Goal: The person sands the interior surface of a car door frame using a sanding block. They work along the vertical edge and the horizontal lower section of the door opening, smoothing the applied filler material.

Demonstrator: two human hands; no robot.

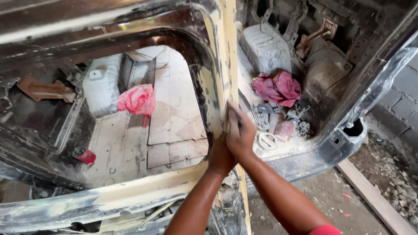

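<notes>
The stripped car body [130, 26] is filling almost the whole view, a big shell of bare, sooty metal smeared with pale yellow filler. It is looking heavy and rigid, nothing a person shifts by hand; it is staying put while the hands are working on it. The landmark here is the door pillar [220, 65], the upright post coated in yellow filler running down the middle of the shell. The pillar is looking stiff and hard, its filler skin dusty and probably a little brittle at the chipped edges, so I judge that flat pressure with the palm suits it better than gripping an edge.

Left of the pillar, the dusty cabin floor [174, 113] is showing through the door opening, with a pink cloth [138, 100] lying on it and a small red can [84, 155] further left and lower. Right of the pillar, a second pink rag [278, 88] is sitting among loose small metal parts [278, 124].

Both hands are meeting on the pillar's lower part. The right hand [241, 130] is pressing against the pillar's right edge, fingers together and curled flat onto the surface; whether a small sanding pad is lying under them I cannot tell. The left hand [220, 156] is lying just below and against the right one, fingers closed, bracing it at the pillar.
</notes>
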